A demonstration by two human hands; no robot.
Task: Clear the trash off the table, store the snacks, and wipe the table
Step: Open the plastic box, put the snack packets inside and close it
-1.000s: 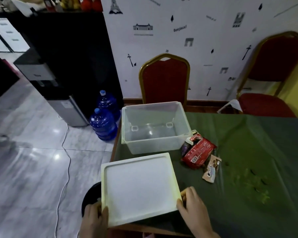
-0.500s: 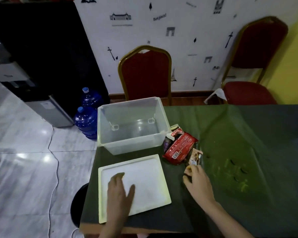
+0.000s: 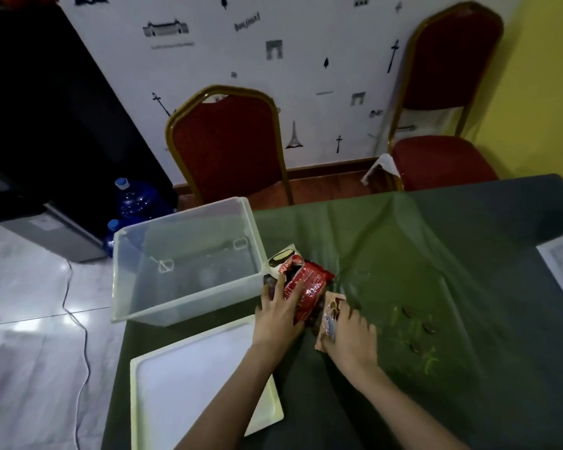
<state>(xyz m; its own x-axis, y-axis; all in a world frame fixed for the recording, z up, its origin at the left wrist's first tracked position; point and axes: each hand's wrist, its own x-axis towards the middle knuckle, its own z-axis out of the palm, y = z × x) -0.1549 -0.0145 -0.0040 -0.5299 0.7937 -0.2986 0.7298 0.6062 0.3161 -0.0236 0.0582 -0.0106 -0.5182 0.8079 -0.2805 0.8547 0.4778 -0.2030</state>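
On green table [image 3: 403, 254] | left hand [image 3: 278, 315], right hand [image 3: 350, 332] clasp snack packets [image 3: 309, 287]

We see white wall [image 3: 273, 76] with black landmark decals, yellow wall [image 3: 546, 86] at right. Two red chairs [image 3: 228, 147] with gold frames against wall. Glossy grey floor [image 3: 30, 336], white cable [image 3: 78, 336] across it. Blue jugs [image 3: 134, 199] beside black cabinet [image 3: 46, 108].

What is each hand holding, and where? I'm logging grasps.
Left hand grips the red snack packet at its near left side; right hand holds the small tan packet at its right edge.
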